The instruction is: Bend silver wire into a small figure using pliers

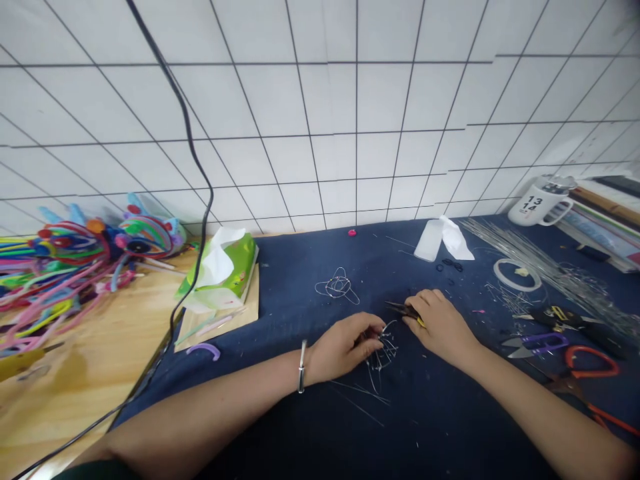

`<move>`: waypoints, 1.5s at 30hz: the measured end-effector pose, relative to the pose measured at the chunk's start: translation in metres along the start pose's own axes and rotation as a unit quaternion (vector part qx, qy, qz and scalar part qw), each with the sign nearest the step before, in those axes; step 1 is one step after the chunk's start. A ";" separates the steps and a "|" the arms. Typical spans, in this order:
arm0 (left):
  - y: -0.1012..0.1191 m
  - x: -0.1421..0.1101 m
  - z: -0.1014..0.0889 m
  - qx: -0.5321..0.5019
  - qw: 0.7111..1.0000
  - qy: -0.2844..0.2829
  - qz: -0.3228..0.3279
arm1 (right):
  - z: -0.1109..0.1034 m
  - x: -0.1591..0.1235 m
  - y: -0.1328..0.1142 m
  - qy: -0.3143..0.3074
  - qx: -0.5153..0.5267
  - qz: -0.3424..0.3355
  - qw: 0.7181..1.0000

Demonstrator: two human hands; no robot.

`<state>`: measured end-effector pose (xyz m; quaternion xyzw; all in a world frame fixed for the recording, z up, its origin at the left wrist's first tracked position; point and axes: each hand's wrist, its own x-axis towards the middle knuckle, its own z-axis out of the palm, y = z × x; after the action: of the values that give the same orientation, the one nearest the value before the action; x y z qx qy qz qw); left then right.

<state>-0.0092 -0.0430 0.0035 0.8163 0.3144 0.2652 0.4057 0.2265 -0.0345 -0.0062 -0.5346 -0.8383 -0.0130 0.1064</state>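
Note:
My left hand (345, 347) is closed in a pinch on a small bent wire frame (381, 353) that rests on the dark blue cloth (310, 413). A silver bangle sits on that wrist. My right hand (440, 323) is closed round small pliers (406, 311) with a dark tip and a yellow handle. The tip points left, just above the wire frame. A second tangle of thin wire (339, 287) lies a little farther back on the cloth.
A green tissue pack (225, 270) and a heap of coloured pipe cleaners (75, 267) lie on the wooden table at the left. A black cable (197, 227) hangs across. At the right are straight wires (545, 263), a tape ring (517, 274), purple snips (543, 344), orange-handled scissors (590, 363) and a white mug (543, 200).

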 end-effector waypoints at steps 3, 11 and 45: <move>0.003 -0.003 0.000 0.021 0.998 -0.046 0.039 | 0.001 0.001 0.001 0.002 0.000 -0.004 1.000; 0.002 -0.002 0.003 -0.025 0.998 -0.028 0.053 | 0.002 0.003 0.003 0.000 0.001 -0.013 1.000; -0.085 0.026 -0.075 0.187 0.961 0.190 -0.077 | 0.006 0.004 0.008 0.008 0.014 -0.034 0.999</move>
<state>-0.0693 0.0533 -0.0224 0.7852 0.4922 0.3198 0.1973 0.2311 -0.0262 -0.0124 -0.5040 -0.8552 -0.0087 0.1202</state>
